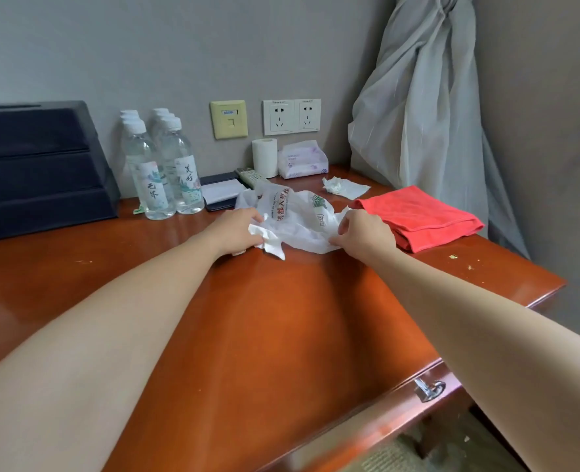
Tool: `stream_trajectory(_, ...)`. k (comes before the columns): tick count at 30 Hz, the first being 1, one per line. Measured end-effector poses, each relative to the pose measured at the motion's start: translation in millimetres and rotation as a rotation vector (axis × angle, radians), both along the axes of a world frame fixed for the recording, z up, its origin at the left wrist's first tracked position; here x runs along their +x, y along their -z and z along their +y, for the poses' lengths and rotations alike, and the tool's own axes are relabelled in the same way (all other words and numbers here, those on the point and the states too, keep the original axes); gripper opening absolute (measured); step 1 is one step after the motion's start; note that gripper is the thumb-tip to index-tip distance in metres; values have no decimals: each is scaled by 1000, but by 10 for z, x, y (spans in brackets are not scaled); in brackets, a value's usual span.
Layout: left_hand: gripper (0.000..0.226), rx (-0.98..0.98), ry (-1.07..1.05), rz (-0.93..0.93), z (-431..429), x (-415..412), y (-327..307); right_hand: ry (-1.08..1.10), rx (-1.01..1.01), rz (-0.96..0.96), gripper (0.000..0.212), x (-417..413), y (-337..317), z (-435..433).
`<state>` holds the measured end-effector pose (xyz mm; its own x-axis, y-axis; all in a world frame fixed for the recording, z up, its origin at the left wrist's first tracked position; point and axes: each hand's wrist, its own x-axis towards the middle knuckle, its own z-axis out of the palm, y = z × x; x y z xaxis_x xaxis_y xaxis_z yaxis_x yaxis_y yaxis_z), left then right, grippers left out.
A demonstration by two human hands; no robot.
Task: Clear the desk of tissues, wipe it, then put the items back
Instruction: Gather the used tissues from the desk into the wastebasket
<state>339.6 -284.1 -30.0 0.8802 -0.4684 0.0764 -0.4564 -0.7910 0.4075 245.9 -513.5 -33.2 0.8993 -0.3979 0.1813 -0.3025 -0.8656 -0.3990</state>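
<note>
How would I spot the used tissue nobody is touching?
Find the red cloth at the right of the desk. Just beyond its far left corner lies a crumpled white tissue. Unlike the wrapped tissue pack behind it, it lies loose.

Six water bottles (pixel 159 185), going by the caps. On the wall, two power sockets (pixel 292 116) and one data plate (pixel 229 119). One paper roll (pixel 264 158), one tissue pack (pixel 302 160), one remote (pixel 249 177), one notepad (pixel 220 192) — one plastic bag (pixel 298 212), one red cloth (pixel 418 216), two crumpled tissues (pixel 344 187).

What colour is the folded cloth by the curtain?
Red, a bit pinkish: the folded cloth, seen in the head view.
</note>
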Motion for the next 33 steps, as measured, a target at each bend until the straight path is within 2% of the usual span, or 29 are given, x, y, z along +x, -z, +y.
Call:
stream_trajectory(3, 27, 16, -11, 28, 151, -207, -7, 3, 21, -35, 25, -128, 36, 112)
stream_trajectory(7, 26, 22, -31, 3, 351, -536, -24, -36, 133, 31, 24, -352, -12, 338)
stream_trajectory(12, 14, -43, -94, -40, 656, -1026, -93, -74, 203, -16, 42, -759, -48, 638)
stream_trajectory(15, 8, -81, -120, -52, 854, -1380, -127, -95, 235, -39, 41, -1051, -64, 778)
stream_trajectory(27, 10, -181, -196, -36, 1457, -3046, -80, -249, 249, -40, 39, -2300, -81, 1411)
stream_trajectory(33, 9, -202, -203, -23, 1712, -3763, 92, -306, 259, -54, 33, -2851, 137, 1696)
